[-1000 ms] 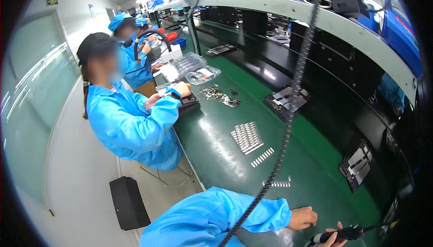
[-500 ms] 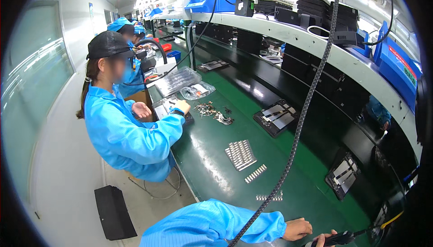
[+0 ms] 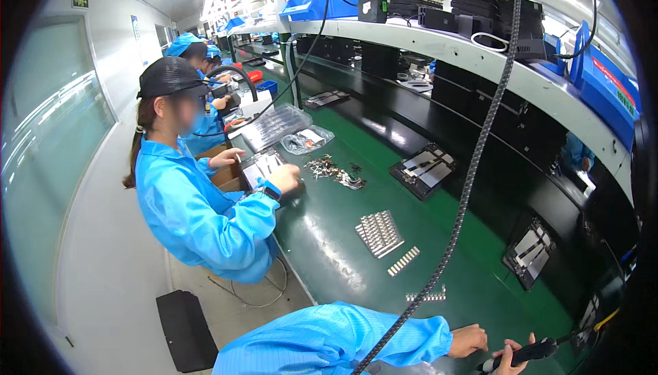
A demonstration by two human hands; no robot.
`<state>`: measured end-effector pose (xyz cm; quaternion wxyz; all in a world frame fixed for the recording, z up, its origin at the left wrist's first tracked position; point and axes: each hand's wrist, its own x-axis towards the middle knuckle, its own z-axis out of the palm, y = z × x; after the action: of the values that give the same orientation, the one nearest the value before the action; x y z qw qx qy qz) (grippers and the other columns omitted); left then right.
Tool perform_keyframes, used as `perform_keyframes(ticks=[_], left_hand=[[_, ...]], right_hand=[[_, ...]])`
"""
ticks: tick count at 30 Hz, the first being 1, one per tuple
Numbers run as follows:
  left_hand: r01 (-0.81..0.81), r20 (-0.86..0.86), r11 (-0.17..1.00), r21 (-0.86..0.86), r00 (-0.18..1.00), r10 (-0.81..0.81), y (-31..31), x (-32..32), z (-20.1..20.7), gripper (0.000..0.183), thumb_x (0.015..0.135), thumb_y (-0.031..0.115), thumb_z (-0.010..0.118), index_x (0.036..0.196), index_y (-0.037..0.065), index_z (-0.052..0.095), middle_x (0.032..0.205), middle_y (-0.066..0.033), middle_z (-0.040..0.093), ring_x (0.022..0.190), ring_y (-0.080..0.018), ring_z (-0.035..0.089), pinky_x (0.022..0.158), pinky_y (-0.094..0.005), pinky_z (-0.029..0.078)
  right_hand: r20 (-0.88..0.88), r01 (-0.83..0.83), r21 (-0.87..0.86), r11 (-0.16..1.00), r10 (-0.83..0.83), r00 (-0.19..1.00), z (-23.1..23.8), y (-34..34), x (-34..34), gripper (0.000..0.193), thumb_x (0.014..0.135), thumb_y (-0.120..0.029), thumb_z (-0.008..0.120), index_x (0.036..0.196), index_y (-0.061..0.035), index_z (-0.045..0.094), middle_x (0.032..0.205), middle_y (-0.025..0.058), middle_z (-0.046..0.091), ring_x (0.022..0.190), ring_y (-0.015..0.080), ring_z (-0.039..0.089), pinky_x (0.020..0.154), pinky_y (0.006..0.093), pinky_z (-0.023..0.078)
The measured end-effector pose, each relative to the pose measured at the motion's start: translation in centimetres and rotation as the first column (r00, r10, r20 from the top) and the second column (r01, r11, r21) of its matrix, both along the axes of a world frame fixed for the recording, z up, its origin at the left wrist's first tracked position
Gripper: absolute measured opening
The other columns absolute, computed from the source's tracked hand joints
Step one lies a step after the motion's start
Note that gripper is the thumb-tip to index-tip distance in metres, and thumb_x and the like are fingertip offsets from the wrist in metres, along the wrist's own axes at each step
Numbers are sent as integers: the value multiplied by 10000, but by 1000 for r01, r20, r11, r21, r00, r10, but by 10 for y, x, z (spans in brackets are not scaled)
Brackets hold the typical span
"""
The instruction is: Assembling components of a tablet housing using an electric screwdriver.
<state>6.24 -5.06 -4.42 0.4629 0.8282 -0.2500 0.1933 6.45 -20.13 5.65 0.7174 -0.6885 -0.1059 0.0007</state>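
My left arm in a blue striped sleeve reaches in from the lower edge. My left hand (image 3: 469, 341) is low over the bench, its fingers close together and curled down; their tips and whatever is under them are hidden. Beside it, at the lower right, my right hand (image 3: 508, 361) is closed around a black electric screwdriver (image 3: 536, 352), which lies nearly level with its cord trailing right. Ahead of my left hand lie a short strip of small metal parts (image 3: 426, 295), another strip (image 3: 404, 261) and a sheet of such parts (image 3: 379, 233).
A braided cable (image 3: 473, 169) hangs across the view. Opened tablets (image 3: 425, 169) lie along the black strip beyond the green bench (image 3: 329, 251). A co-worker (image 3: 199, 190) in blue works at the left over an opened device (image 3: 260, 167), beside loose small parts (image 3: 332, 171). A shelf (image 3: 439, 39) runs above.
The view has shifted slightly, so the bench things sit further right. The screwdriver and my right hand show more fully. The co-worker's hands have come down onto the device.
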Motion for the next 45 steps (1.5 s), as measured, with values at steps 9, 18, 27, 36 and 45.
perform_keyframes(ticks=[9, 18, 27, 36, 45], left_hand=[[-49, 20, 999, 9, 999, 48, 15, 6, -19, 289, 644, 32, 578, 918, 67, 666, 902, -139, 651, 853, -325, 613, 760, -415, 497], [-42, -136, 997, 59, 990, 50, 19, 8, 5, 242, 724, 13, 597, 959, 41, 647, 974, -126, 633, 922, -321, 593, 786, -415, 467], [-302, 260, 468, 831, 953, 154, 86, 143, 47, 465, 628, -20, 606, 1085, 9, 524, 1122, -143, 542, 1075, -327, 511, 879, -455, 431], [-149, 119, 357, 922, 987, 106, 191, 234, 15, 688, 551, -43, 618, 1221, 5, 471, 1280, -208, 474, 1186, -357, 462, 981, -379, 431], [-353, 377, 759, 547, 913, 153, 95, 128, 53, 390, 580, 18, 583, 969, 25, 618, 1011, -117, 644, 954, -302, 596, 805, -401, 444]], right_hand=[[28, 8, 64, 998, -10, 1000, -21, 11, 10, 535, 731, -5, 652, 1237, -11, 478, 652, 10, 518, 516, 107, 496, 497, 237, 416], [87, -154, 217, 964, 138, 987, -32, 8, 23, 503, 736, 38, 701, 1187, 20, 479, 694, 26, 581, 553, 79, 532, 490, 222, 425], [143, -131, 118, 984, 113, 983, -35, -4, 24, 347, 702, -64, 765, 969, -26, 545, 627, -64, 487, 560, 12, 413, 499, 185, 343], [257, -204, 158, 966, 159, 953, -23, -5, 24, 414, 742, -62, 735, 1096, -12, 526, 752, 1, 530, 671, 52, 452, 602, 229, 363], [337, -40, 96, 995, 5, 941, -24, -8, 24, 355, 734, -62, 757, 1023, -25, 553, 576, -93, 430, 519, -1, 325, 461, 193, 261]])
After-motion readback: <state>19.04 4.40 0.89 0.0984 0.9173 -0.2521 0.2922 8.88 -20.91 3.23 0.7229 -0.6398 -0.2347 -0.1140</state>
